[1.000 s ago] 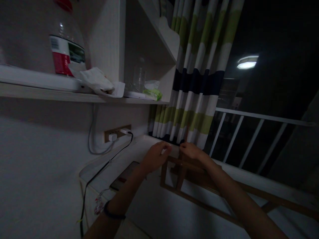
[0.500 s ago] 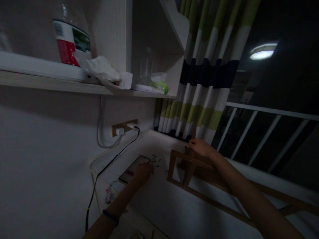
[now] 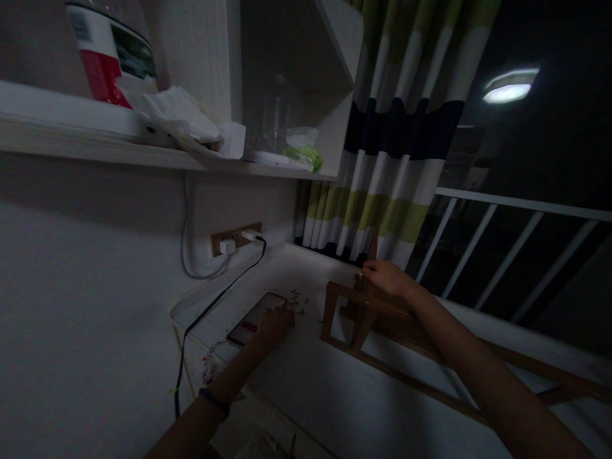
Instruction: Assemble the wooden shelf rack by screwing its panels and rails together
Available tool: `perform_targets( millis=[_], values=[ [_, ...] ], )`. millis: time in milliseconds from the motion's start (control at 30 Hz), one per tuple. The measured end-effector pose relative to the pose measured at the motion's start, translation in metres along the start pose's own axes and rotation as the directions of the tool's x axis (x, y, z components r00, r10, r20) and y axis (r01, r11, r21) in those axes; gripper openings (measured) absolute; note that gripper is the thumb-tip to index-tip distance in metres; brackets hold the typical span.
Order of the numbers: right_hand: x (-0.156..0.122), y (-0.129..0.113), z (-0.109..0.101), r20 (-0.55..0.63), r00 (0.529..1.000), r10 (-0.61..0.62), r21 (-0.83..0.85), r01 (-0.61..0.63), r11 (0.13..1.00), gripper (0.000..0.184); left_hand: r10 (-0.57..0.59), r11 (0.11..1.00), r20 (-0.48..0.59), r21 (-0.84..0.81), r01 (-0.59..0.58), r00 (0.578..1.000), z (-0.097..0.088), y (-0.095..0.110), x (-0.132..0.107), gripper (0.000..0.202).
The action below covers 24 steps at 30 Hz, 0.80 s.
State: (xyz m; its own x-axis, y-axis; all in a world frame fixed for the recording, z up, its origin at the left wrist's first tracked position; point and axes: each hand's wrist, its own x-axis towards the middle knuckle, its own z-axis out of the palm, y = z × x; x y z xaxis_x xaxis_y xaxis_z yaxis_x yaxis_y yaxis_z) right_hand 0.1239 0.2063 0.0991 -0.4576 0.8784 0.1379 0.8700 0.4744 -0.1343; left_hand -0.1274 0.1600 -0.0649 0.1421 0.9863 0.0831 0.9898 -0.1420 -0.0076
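My left hand [image 3: 275,326], wearing a dark band at the wrist, is over the right edge of a phone [image 3: 253,322] on the white tabletop. Its fingers are curled together beside several small, dark screw-like pieces [image 3: 297,299]; whatever they pinch is too small to make out. My right hand [image 3: 386,278] is closed around an upright, pointed wooden piece [image 3: 373,245] at the back of a brown wooden frame [image 3: 382,376]. This slatted frame lies along the right side of the tabletop, partly hidden beneath my right forearm.
A black cable [image 3: 210,312] runs from the wall socket [image 3: 238,238] down past the table's left edge. Above hangs a shelf [image 3: 191,159] with a bottle [image 3: 117,57] and crumpled tissue [image 3: 184,118]. A striped curtain [image 3: 396,166] and a white railing [image 3: 516,204] stand behind.
My left hand stays by the small pieces, its fingers shifting slightly. The phone screen looks brighter. My right hand keeps its hold on the wooden piece. The view has tilted a little downward.
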Motion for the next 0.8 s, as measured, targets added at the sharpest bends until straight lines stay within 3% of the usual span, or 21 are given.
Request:
perform_targets(
  millis=[400, 800],
  values=[
    [0.001, 0.001, -0.001, 0.014, 1.0, -0.012, 0.01, 0.012, 1.0, 0.029, -0.053, 0.998, 0.039, -0.033, 0.054, 0.998, -0.001, 0.006, -0.004, 0.029],
    [0.001, 0.001, 0.0, 0.014, 1.0, -0.014, 0.025, 0.014, 1.0, 0.028, -0.083, 0.987, -0.139, -0.145, 0.063, 0.987, -0.008, 0.019, -0.026, 0.046]
  ],
)
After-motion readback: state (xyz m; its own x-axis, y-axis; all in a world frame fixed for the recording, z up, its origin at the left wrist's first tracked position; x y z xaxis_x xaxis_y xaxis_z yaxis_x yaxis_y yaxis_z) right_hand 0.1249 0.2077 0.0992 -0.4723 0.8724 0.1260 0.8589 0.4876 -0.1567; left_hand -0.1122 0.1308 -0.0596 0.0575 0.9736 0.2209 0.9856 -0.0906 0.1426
